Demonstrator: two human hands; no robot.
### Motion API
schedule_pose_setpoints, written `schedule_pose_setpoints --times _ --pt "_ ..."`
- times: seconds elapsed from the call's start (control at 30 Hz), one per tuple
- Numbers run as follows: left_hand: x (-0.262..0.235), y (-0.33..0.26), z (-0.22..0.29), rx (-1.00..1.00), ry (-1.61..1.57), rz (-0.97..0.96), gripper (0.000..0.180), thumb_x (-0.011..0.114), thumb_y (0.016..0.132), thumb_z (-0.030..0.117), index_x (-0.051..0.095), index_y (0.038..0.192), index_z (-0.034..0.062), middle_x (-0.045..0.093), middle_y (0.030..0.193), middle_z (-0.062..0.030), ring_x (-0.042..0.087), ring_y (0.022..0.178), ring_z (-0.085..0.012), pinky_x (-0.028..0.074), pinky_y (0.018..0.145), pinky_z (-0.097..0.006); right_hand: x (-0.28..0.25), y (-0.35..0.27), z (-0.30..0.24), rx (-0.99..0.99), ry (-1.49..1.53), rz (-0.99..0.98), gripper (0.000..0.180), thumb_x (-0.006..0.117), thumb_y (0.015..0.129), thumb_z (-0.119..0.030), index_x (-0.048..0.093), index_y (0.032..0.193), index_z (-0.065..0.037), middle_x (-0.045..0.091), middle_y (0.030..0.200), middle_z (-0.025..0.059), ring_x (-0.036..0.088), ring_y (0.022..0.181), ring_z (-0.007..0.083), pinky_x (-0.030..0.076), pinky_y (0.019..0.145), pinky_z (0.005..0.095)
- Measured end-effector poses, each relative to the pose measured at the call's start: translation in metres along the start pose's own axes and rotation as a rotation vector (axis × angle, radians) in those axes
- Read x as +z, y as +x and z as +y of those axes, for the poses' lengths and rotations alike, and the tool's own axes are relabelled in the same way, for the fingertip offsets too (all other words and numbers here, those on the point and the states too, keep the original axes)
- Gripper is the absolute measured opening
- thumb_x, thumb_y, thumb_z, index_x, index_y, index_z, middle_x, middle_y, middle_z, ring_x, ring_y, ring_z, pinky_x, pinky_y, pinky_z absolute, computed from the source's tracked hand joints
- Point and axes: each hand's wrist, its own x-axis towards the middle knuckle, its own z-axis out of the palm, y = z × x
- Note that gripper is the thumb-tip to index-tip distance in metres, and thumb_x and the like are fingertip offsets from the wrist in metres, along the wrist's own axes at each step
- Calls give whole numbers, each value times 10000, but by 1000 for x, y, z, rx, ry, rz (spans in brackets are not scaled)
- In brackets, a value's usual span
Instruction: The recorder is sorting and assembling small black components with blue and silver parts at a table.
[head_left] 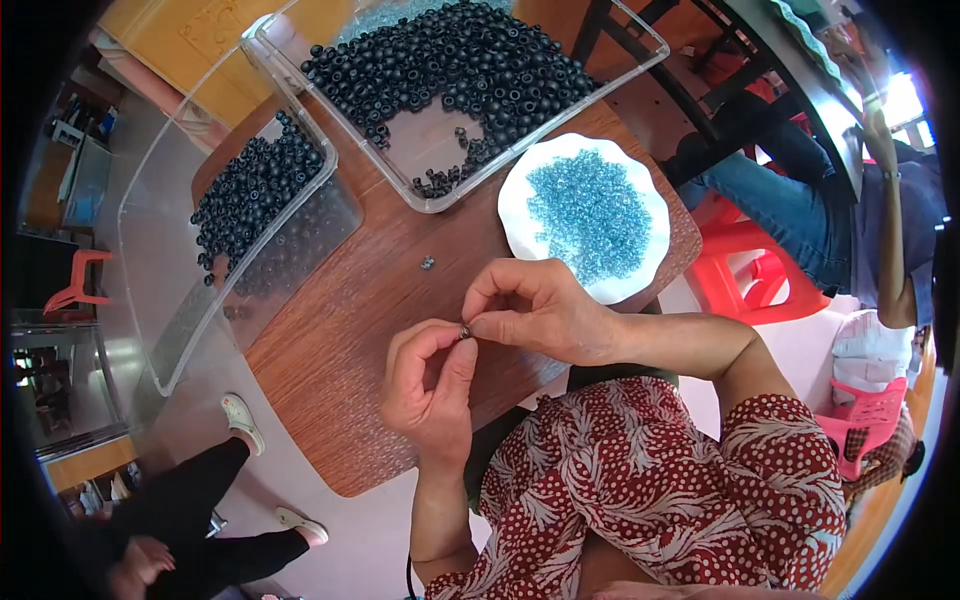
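Both hands (480,350) pinching bead (464,331)

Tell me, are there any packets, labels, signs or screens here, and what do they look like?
None that I can make out.
Clear plastic tray: rectangular, far side of the table, holding black beads.
Second clear tray: left, overhanging the table edge, black beads.
White plate: round, right, blue beads.

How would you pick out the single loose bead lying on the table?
Start at the round wooden table, between the clear tray of black beads and the white plate of blue beads. The loose bead lies alone on bare wood, above the hands, in no container.
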Motion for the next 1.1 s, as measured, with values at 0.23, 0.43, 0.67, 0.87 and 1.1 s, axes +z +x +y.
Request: schedule_pose_setpoints --times 0.23,0.43,0.67,0.87,1.1 --pt "4 -4 8 -285 -396 39 208 633 805 -32 552 996 -35 591 919 -87 581 751 -126 497 661 -228 5 -6 0 -98 -64 57 104 614 812 -26 564 890 19 591 794 44 555 754 88 471 660 230" --pt "8 -10 4 -217 -263 82 274 632 804 -39 521 1054 -39 585 936 -89 576 815 -123 485 712 -218 2 -4 -2 112 216 52 91 621 829 -47 585 898 1 591 799 19 542 719 66 451 626 201" --pt "11 -5 13 -313 -351 89 328 643 785 -54 513 1085 -36 581 949 -87 563 818 -116 476 734 -215 -4 -3 1 275 393 31 126 640 824 -56 589 921 5 605 836 20 538 725 47 441 616 184" --pt "10 2 14 -399 -501 74 343 653 750 -56 523 1067 -47 595 911 -94 571 797 -140 511 667 -242 -3 -5 -4 109 203 47 160 643 814 -20 571 954 12 595 896 33 557 820 68 466 721 203" --pt "7 0 12 -436 -523 47 257 668 755 -49 585 998 -40 591 887 -65 565 796 -111 475 712 -205 -6 -5 -4 106 194 27 154 639 823 -35 570 953 9 594 886 27 555 801 63 465 697 199"
